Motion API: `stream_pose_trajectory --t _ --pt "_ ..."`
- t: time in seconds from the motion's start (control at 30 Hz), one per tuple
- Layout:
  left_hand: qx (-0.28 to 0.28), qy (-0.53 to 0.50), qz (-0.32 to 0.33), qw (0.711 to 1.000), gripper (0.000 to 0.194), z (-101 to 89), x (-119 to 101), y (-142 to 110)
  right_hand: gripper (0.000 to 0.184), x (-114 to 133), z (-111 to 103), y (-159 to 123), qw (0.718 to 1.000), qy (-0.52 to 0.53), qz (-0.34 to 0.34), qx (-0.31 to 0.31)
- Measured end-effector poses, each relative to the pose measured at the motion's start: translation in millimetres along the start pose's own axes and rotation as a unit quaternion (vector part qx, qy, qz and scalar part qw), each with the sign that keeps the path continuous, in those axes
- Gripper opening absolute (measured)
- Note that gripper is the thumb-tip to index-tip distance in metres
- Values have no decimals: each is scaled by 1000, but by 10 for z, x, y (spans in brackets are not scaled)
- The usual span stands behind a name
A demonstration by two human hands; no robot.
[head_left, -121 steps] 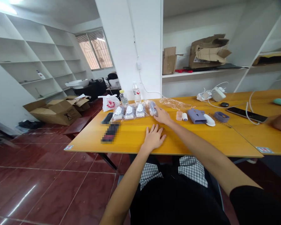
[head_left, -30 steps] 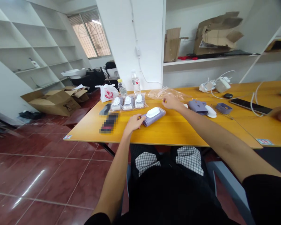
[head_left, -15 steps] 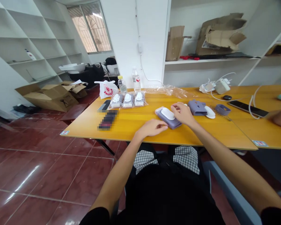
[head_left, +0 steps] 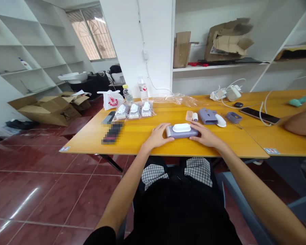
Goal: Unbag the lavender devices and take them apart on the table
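A purple-grey plastic case (head_left: 181, 135) lies lengthwise near the table's front edge. On top of it sits a white oval piece (head_left: 181, 127) with a ridged, brush-like rim. My left hand (head_left: 159, 136) grips the left end of the case, thumb in front and fingers behind. At the other end, my right hand (head_left: 206, 135) holds it the same way. Just behind the right hand are a small translucent orange cup (head_left: 189, 115) and a short white cylinder (head_left: 195, 116). Another purple-grey case part (head_left: 207, 116) lies further right, with a white oval piece (head_left: 220, 120) against it.
Several bagged cases (head_left: 134, 111) stand at the back left beside two bottles (head_left: 143, 89) and a white plastic bag (head_left: 112, 99). A purple-grey ring-shaped part (head_left: 234, 117), phone (head_left: 260, 115) and chargers (head_left: 232, 92) lie to the right. Another person's arm (head_left: 299, 124) rests at the right edge.
The case has turned from slanted to parallel with the table edge. Both hands have moved to its two ends and hold it. The cup and white cylinder now show fully. The view shifted slightly.
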State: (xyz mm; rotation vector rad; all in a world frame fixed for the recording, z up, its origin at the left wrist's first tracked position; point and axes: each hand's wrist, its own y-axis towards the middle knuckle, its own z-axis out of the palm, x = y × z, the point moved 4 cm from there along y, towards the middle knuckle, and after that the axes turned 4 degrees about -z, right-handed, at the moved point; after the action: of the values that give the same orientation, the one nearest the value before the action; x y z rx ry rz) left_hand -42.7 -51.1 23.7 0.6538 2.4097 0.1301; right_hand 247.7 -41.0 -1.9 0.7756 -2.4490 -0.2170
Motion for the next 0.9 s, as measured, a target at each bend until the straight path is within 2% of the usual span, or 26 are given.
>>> stream_pose_trajectory --t 0.07,0.17,0.3,0.4,0.47,0.67,0.77,0.9 --pt "29 23 -12 999 71 28 8 -10 78 4 22 -13 1000 -9 8 -2" --pt "29 55 -36 997 77 21 19 -15 86 -33 75 -100 999 -36 25 -8" --pt "58 128 -82 987 95 10 109 -18 71 -95 154 -299 988 -123 94 -10" --pt "95 165 -109 976 98 11 194 -26 66 -69 189 -397 971 -189 143 -2" --pt "114 168 -106 973 95 3 238 -33 65 -37 201 -408 966 -208 152 12" --pt "172 161 -45 971 74 -39 316 -73 65 -23 196 -375 965 -218 144 19" --pt "157 176 -50 971 64 -38 303 -101 67 -30 200 -376 965 -217 148 23" --pt "126 203 -57 969 61 -1 248 -128 68 -28 203 -372 966 -212 145 25"
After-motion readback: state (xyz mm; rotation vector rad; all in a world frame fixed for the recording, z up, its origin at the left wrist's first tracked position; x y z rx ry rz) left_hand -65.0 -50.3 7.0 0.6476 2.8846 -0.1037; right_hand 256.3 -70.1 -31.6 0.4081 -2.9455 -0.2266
